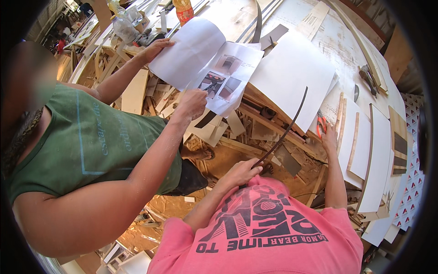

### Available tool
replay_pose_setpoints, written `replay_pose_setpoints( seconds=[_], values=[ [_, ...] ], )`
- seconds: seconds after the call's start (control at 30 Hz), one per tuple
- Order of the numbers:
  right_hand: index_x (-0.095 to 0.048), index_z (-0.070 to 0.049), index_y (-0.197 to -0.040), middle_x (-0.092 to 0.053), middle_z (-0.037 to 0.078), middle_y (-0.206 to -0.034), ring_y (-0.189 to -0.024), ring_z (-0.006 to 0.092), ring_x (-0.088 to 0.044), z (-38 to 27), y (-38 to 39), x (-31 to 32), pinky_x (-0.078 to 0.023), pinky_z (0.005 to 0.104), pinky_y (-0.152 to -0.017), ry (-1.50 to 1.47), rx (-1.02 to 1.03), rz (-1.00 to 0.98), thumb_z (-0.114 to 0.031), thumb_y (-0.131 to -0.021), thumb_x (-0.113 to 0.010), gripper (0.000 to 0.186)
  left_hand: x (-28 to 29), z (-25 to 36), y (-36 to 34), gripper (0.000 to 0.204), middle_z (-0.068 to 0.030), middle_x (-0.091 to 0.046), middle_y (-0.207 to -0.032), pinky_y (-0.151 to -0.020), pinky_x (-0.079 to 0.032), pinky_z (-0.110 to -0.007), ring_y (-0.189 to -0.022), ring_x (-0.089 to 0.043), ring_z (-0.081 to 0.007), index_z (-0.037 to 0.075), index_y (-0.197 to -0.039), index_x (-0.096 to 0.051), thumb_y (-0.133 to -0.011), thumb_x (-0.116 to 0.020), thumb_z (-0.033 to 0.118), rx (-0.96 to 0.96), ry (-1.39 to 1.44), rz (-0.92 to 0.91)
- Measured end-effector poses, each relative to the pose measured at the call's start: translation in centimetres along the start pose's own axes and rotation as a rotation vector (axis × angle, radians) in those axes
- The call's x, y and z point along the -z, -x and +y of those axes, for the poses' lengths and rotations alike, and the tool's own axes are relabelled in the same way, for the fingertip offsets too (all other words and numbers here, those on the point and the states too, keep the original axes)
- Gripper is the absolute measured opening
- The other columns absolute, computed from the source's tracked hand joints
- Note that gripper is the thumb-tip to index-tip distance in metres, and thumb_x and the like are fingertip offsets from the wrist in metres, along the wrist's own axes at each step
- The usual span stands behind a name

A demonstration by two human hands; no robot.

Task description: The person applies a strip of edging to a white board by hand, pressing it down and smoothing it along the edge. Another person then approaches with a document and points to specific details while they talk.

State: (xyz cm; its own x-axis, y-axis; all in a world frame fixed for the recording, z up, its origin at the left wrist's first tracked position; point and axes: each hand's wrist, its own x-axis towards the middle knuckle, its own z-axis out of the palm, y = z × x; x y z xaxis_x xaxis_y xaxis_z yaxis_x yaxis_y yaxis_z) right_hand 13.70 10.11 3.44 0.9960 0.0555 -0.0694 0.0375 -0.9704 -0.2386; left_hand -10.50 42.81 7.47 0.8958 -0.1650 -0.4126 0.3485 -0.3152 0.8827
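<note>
My left hand point(242, 171) is closed around the lower end of a thin dark curved strip point(287, 128), which rises up and to the right over a white sheet point(292, 68). Holding nothing, my right hand point(329, 142) rests on the edge of the workbench point(337, 41), just below an orange-handled tool point(320, 125). To my left, a person in a green sleeveless shirt point(91, 141) holds a sheet of paper with printed pictures point(219, 73). One of that person's hands point(155, 48) is at its far corner, and the other point(194, 102) points at it.
Wood offcuts and scraps point(237, 132) are piled below the bench edge. White panels and wooden strips point(365, 146) lie on the right. A dark metal tool point(369, 75) lies farther back, and an orange bottle point(183, 10) stands at the far end.
</note>
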Motion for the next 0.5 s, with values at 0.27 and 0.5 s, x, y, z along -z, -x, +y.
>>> replay_pose_setpoints(
  seconds=[0.27, 0.5],
  values=[
    [-0.045, -0.002, -0.133, -0.047, 0.022, -0.124, -0.110, 0.0416, -0.048, 0.05, 0.00, -0.01, -0.040, 0.0476, -0.096, -0.024, 0.014, 0.025, -0.005, -0.080, -0.052, 0.053, -0.09, -0.01, -0.11, 0.040, -0.0142, -0.066, -0.094, -0.075, -0.049, -0.035, -0.085, -0.063, -0.0235, 0.004, -0.122, -0.055, -0.092, -0.053, 0.030, 0.000, 0.003, -0.013],
    [-0.046, -0.006, -0.134, -0.046, 0.021, -0.126, -0.115, 0.0393, -0.047, -0.35, 0.31, 0.46, -0.040, 0.0459, -0.098, -0.011, 0.015, 0.002, -0.005, -0.081, -0.053, 0.053, -0.19, -0.12, -0.18, 0.040, -0.0151, -0.066, -0.096, -0.076, -0.049, -0.036, -0.086, -0.064, -0.0244, 0.004, -0.122, -0.055, -0.092, -0.053, 0.030, 0.000, 0.005, -0.002]
  ],
)
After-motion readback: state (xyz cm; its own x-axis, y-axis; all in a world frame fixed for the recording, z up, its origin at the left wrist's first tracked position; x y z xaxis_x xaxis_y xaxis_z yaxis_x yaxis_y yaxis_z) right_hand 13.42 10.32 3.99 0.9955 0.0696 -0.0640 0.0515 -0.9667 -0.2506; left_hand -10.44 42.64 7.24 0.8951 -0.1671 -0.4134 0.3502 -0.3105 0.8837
